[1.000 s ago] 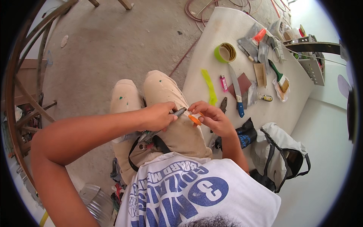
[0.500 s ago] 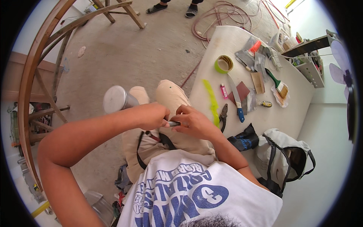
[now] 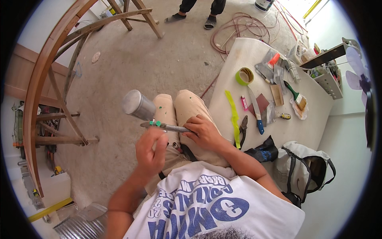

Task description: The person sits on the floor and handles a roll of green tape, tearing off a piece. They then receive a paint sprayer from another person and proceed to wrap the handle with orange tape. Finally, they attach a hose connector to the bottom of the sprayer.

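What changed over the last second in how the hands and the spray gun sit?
The hands parted: the left hand dropped toward the body, and the spray gun, with its metal cup, swung out to the left above the knees. The small orange piece seen between the fingers earlier is no longer visible. The right hand stays on the gun's end; the tools on the white table are unmoved.

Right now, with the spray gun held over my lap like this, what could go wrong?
The spray gun rests across your knees with its metal cup tilted sideways, so contents might leak onto your trousers. Your left hand looks blurred beside it, and only the right hand steadies it, so it could slip. Hoses coiled on the floor beyond may trip someone.
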A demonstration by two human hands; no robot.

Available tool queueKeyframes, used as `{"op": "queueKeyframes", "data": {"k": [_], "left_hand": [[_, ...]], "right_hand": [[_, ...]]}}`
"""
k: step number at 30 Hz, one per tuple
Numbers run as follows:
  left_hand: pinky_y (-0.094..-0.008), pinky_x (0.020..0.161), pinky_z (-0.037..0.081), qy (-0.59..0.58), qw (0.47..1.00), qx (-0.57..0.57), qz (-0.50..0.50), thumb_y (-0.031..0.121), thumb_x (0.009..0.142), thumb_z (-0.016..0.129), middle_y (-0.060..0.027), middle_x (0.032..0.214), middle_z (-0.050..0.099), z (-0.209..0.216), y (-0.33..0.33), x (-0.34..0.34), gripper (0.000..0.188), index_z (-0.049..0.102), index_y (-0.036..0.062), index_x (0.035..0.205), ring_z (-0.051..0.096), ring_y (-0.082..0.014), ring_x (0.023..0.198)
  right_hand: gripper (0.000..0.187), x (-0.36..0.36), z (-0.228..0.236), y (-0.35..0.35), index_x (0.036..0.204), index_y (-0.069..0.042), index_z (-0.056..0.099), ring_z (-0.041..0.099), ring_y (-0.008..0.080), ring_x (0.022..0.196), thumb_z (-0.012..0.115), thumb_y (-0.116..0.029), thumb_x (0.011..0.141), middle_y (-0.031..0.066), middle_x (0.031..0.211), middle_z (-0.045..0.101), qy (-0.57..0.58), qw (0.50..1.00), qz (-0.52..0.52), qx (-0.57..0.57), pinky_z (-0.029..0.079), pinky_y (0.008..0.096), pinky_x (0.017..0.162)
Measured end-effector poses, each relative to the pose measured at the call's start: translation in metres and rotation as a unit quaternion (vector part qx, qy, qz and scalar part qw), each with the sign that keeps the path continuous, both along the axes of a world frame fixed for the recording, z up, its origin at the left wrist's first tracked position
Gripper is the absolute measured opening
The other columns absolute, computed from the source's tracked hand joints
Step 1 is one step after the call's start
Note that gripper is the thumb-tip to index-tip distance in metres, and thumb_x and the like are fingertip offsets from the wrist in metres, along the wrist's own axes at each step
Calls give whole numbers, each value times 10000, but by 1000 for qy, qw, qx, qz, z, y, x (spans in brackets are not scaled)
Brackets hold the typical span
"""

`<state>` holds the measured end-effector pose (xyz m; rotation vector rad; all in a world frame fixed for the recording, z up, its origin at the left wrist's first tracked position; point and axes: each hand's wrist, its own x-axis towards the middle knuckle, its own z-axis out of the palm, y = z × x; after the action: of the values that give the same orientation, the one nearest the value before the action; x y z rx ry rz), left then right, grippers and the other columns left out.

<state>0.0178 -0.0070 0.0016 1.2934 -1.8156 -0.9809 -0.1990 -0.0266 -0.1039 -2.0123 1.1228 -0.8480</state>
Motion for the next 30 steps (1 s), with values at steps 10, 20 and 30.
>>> {"op": "queueKeyframes", "data": {"k": [10,20,30], "left_hand": [[-373,844,538,544,705,412,195,133,993,628,-85,1163,632,-74,7,-5,249,583,124,1238,632,-220,998],[-571,952,530,620,692,312,197,10,915,679,-50,1108,627,-98,8,17,209,580,154,1029,599,-350,1233],[-500,906,571,665,656,302,189,-13,890,708,-56,1069,686,-58,25,39,264,602,192,1020,666,-255,1110]], "right_hand": [[233,23,12,-1,1074,-54,708,570,304,984,715,-190,885,83,1036,633,12,1000,21,0,484,412,870],[262,21,41,-5,1123,-21,671,563,234,1009,673,-220,952,128,1121,530,-79,989,-14,127,472,335,887],[400,70,50,-39,1369,-39,462,506,160,1130,594,-113,999,57,1178,479,-390,883,153,209,430,318,997]]}}
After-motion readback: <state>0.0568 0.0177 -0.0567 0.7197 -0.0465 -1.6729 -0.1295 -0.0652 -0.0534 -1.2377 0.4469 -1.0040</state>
